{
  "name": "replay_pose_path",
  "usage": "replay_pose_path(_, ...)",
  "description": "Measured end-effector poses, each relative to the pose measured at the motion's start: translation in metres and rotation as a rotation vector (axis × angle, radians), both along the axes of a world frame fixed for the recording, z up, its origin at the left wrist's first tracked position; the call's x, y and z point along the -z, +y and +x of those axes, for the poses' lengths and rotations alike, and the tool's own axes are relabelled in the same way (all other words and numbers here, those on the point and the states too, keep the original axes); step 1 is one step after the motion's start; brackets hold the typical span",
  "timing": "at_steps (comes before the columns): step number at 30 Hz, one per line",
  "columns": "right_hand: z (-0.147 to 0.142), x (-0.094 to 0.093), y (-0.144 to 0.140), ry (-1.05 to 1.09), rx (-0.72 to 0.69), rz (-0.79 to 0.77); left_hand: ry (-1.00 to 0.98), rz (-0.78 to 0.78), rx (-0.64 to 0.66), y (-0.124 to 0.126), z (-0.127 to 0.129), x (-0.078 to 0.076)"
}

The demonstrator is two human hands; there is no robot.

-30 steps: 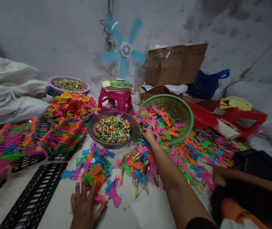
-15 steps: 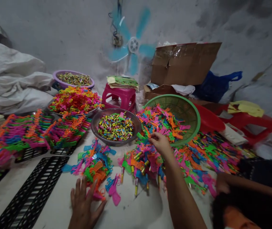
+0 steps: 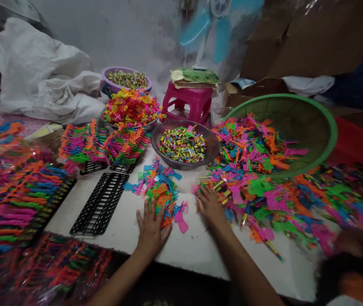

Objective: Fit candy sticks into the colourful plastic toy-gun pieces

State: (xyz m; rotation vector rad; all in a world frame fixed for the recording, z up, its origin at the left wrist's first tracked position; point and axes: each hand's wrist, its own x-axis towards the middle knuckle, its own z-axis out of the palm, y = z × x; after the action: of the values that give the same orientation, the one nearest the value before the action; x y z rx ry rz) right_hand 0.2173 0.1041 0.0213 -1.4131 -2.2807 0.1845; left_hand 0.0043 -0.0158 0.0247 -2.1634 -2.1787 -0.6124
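My left hand (image 3: 151, 229) lies palm down with fingers spread, its fingertips touching the near side of a small heap of plastic toy guns (image 3: 160, 189). A single pink toy gun (image 3: 180, 219) rests just right of that heap. My right hand (image 3: 211, 208) reaches to the left edge of a larger pile of toy guns (image 3: 260, 195), fingers stretched out over it and slightly blurred. Short tubes of coloured candy poke out among this pile. Beyond the hands stands a bowl of candy tubes (image 3: 213, 155).
A green basket (image 3: 330, 131) of toy guns stands back right. Black racks (image 3: 97, 204) lie left, with filled rows (image 3: 12, 191) farther left. Behind are a pink stool (image 3: 197, 104), a purple basin (image 3: 105, 76) and a fan (image 3: 221, 8). Another person's arm (image 3: 353, 242) shows at right.
My view has turned left and down. My right hand has come from a pinch by the basket rim to the pile's left edge, fingers now stretched. My left hand stays at the small heap.
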Motion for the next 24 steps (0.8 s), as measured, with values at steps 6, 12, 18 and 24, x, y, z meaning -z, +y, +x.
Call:
replay_pose_path(6,0.093,-0.004,-0.011,-0.141,-0.112,0.107,-0.041,0.019,0.015,0.002,-0.002,0.003)
replay_pose_path(12,0.151,-0.017,-0.018,-0.122,-0.078,0.111,-0.09,0.07,-0.025,-0.002,-0.008,0.001)
replay_pose_path(18,0.134,-0.023,-0.02,0.078,0.167,0.086,-0.062,0.069,-0.005,-0.009,-0.024,0.012)
replay_pose_path(24,0.084,-0.062,-0.016,0.664,0.397,-0.208,-0.036,0.181,0.114,-0.006,-0.027,0.012)
